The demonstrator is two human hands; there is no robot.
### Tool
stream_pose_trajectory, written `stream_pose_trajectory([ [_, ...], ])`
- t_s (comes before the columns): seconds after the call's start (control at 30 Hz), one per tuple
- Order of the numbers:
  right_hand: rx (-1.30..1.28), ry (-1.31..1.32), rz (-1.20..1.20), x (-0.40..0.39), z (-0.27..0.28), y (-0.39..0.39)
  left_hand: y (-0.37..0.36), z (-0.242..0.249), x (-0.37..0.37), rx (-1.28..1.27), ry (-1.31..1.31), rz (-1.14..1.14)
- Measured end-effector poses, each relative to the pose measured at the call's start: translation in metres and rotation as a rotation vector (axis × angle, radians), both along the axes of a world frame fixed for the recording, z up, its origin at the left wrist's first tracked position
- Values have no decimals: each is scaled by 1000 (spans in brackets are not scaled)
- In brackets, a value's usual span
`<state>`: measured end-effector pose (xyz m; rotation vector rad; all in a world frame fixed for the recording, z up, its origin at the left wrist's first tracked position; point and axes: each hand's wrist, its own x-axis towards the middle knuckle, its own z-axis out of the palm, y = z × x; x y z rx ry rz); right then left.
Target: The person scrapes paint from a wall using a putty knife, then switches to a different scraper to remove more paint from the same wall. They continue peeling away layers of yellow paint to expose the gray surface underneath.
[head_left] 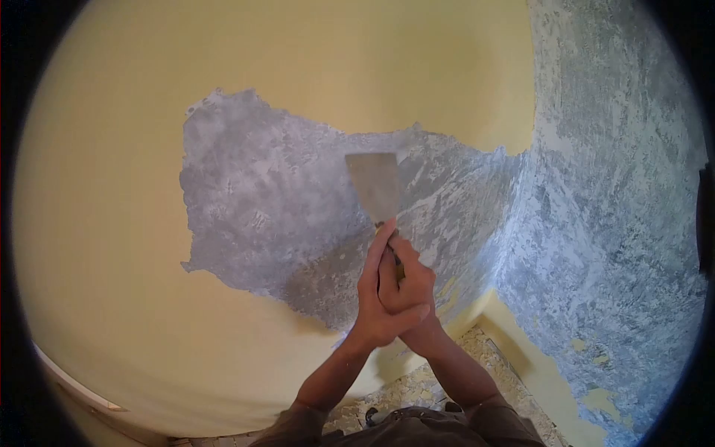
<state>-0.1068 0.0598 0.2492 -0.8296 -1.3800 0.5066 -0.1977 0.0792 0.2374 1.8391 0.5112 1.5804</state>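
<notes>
A paint scraper (375, 181) with a wide, flat metal blade points upward in front of the wall. My right hand (414, 287) is closed around its handle, which shows only in small parts between the fingers. Pressed against it from the left, my left hand (374, 298) also grips the tool, one finger reaching up to the base of the blade and the thumb lying across my right hand. The blade overlaps a large bare grey patch (253, 186) where the yellow paint (104, 208) is off, with ragged edges all around.
At the right, an adjoining wall (618, 149) is mostly stripped to mottled grey, with yellow bits low down. The corner (514, 216) runs between both walls. Paint flakes litter the floor (477, 350) below. A pale ledge (78, 378) shows at lower left.
</notes>
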Motion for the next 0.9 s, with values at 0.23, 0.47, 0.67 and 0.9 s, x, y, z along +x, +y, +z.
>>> stream_pose_trajectory([
  [0.23, 11, -24, 8, 5, 8, 4, -15, 16, 22, 31, -25, 6],
  [0.47, -3, -16, 27, 1, 10, 9, -12, 16, 17, -39, -67, -51],
  [0.67, 106, 31, 12, -9, -2, 5, -31, 9, 6, -27, 3, -78],
  [0.9, 177, 139, 97, -13, 4, 5, -27, 26, -12, 14, 186, -15],
])
